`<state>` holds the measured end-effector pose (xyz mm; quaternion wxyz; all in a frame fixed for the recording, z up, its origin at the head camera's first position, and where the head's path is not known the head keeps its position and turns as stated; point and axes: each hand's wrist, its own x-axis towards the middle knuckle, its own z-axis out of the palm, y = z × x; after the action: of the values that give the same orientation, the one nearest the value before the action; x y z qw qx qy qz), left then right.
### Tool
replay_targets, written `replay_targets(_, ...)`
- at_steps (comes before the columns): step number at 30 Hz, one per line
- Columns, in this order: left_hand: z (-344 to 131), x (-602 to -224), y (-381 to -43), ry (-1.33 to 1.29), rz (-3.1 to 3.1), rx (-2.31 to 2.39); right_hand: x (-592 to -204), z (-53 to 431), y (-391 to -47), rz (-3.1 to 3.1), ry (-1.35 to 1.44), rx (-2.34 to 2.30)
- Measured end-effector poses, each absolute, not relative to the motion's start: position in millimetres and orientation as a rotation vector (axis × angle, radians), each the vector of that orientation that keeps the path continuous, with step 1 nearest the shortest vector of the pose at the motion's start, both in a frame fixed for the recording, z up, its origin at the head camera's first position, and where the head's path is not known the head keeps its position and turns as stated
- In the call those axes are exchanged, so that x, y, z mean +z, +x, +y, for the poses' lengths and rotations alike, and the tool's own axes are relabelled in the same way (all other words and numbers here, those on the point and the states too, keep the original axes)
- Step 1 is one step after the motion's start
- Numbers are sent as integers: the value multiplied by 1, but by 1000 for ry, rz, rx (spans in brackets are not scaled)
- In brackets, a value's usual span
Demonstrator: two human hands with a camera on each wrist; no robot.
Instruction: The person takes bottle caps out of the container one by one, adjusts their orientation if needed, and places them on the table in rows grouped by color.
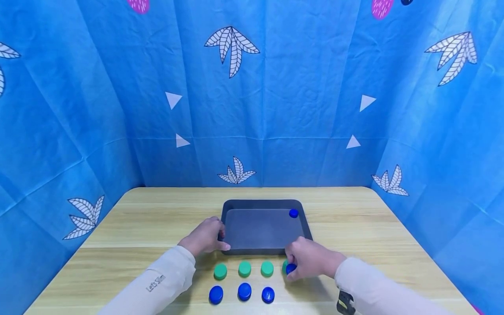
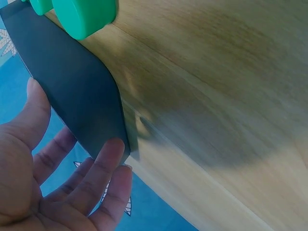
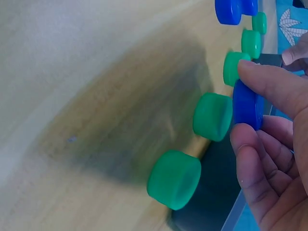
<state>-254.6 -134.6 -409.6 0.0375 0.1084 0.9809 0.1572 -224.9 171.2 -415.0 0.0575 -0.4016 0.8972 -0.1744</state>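
My right hand [image 1: 309,258] pinches a blue bottle cap [image 3: 248,105] between thumb and fingertips, close over the row of green bottle caps [image 1: 267,268]. In the head view, one green cap shows partly behind it. The left hand [image 1: 206,236] holds the near left corner of a dark grey tray [image 1: 264,251], with its thumb at the front rim and its fingers on the left side. Another blue cap [image 1: 293,213] lies inside the tray, in the far right corner. The right wrist view shows a further green cap [image 3: 174,180] which the right hand hides from the head camera.
In front of the green row, nearer me, several blue caps [image 1: 244,292] lie on the wooden table [image 1: 157,218]. A blue patterned curtain [image 1: 299,109] hangs behind the table and along both sides.
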Motion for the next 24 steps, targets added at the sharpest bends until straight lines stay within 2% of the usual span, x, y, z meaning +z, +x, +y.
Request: replay_targets(24, -133, -406, -253, 362, 3003, 457, -428, 169, -212, 2663, -1216, -486)
